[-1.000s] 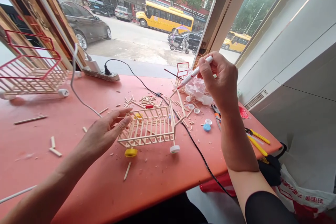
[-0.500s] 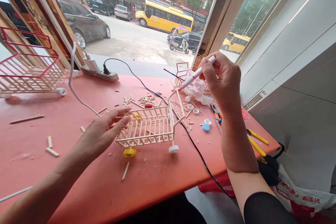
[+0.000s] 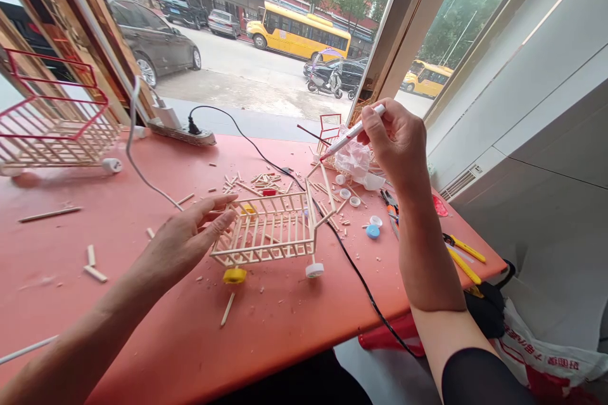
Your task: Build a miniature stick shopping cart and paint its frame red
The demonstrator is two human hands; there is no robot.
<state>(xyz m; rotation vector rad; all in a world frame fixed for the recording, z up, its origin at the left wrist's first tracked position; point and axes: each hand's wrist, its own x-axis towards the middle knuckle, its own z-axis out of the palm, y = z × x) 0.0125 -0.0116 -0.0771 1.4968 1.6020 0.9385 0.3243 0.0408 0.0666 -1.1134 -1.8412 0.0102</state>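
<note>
A small cart (image 3: pixel 266 252) built of thin wooden sticks stands on the table, with bottle caps as wheels: yellow at its left end, a white cap (image 3: pixel 314 270) at the right front. My left hand (image 3: pixel 202 228) grips the cart's left end between thumb and fingers. In my right hand (image 3: pixel 396 139) is a white marker (image 3: pixel 354 133), slanted down to the left. Its red tip touches, or nearly touches, the top of the cart's raised stick handle (image 3: pixel 327 183). The handle's sticks look bare wood.
Stick offcuts (image 3: pixel 268 181) and loose caps (image 3: pixel 373 231) lie behind the cart. A black cable (image 3: pixel 351 259) crosses the table. Yellow-handled pliers (image 3: pixel 463 250) lie at the right edge. A larger cart with red bars (image 3: pixel 52 133) stands far left, near a power strip (image 3: pixel 190 134).
My right hand has shifted slightly left, and the marker tip has slid a little left along the handle's top. My left hand and the cart stay in place.
</note>
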